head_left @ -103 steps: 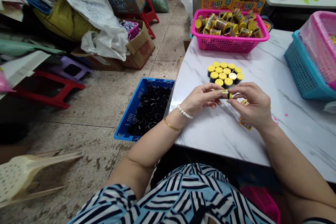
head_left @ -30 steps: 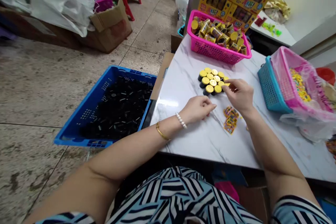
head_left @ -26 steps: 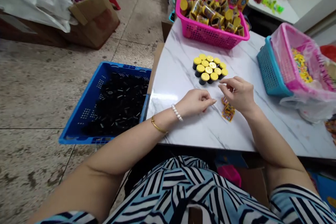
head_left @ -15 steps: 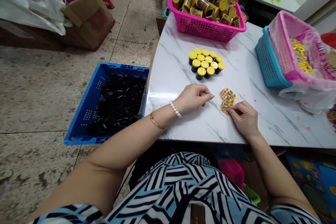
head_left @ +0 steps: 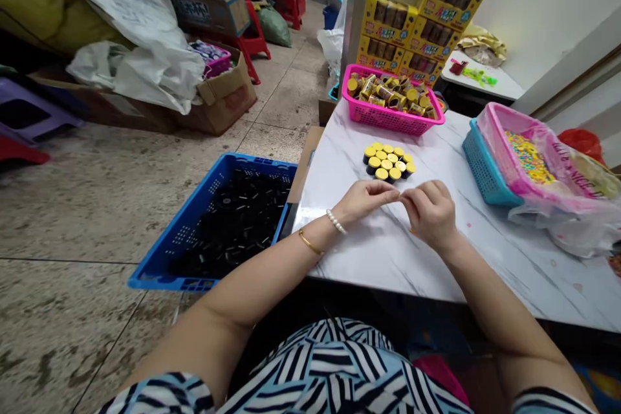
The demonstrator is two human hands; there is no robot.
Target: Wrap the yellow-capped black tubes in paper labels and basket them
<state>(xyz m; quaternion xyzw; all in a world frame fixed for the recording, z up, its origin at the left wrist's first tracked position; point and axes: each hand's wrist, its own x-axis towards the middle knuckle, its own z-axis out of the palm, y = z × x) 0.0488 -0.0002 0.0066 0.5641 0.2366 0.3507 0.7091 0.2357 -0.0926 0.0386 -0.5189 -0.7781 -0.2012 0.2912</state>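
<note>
My left hand (head_left: 366, 200) and my right hand (head_left: 429, 215) meet fingertip to fingertip just above the white marble table (head_left: 388, 255). Both are pinched closed, and whatever sits between the fingertips is too small to make out. A tight cluster of small black containers with yellow caps (head_left: 388, 163) stands on the table just beyond my hands. My right hand covers the spot where the coloured stickers lay.
A pink basket (head_left: 388, 120) of wrapped yellow containers sits at the table's far edge, with yellow display boxes (head_left: 417, 19) behind it. A teal basket (head_left: 482, 171) holding a pink bag-lined basket stands at the right. A blue crate (head_left: 194, 226) of black parts is on the floor at left.
My right hand set a container into the cluster, dropped to the sticker pile, then rose to meet my left fingertips. The view tilted up.
</note>
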